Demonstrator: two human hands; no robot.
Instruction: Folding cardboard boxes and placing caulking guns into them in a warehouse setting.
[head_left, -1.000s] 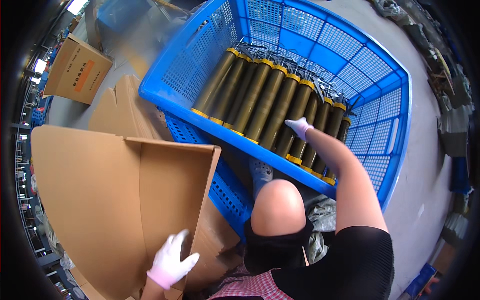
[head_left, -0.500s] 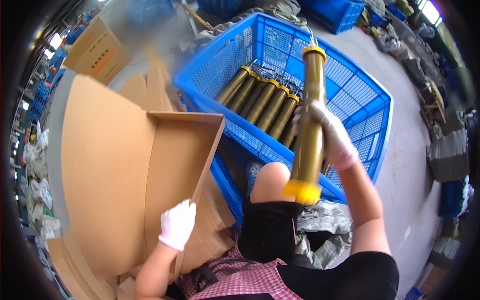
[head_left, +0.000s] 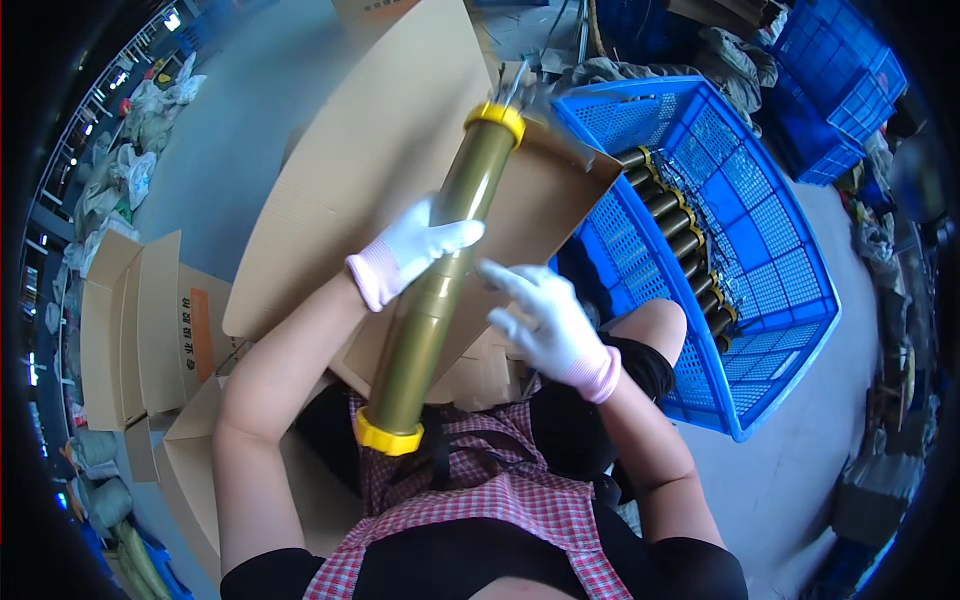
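Note:
A long olive-gold tube [head_left: 418, 340] with yellow end caps slants across in front of me, thin wires sticking out of its far end. My left hand [head_left: 415, 245], in a white glove, grips it around the middle from the left side. Close by on the right, my white-gloved right hand [head_left: 550, 325] has its fingers apart and holds nothing. Its fingertips are near the tube; whether they touch it I cannot tell. Behind and below the tube is an opened shallow cardboard box [head_left: 340, 170] with a large raised flap.
To the right stands a blue mesh crate [head_left: 655, 290] with several similar yellow-capped tubes [head_left: 680, 220] lying in a row. More cardboard boxes [head_left: 150, 330] are at the left. Blue crates [head_left: 840, 80] sit at the far right, and bags [head_left: 135, 140] line the far left.
The tube has moved left from over the crate to above the cardboard box. My left hand has let go of the box edge and taken the tube; my right hand has released it. The view has turned left.

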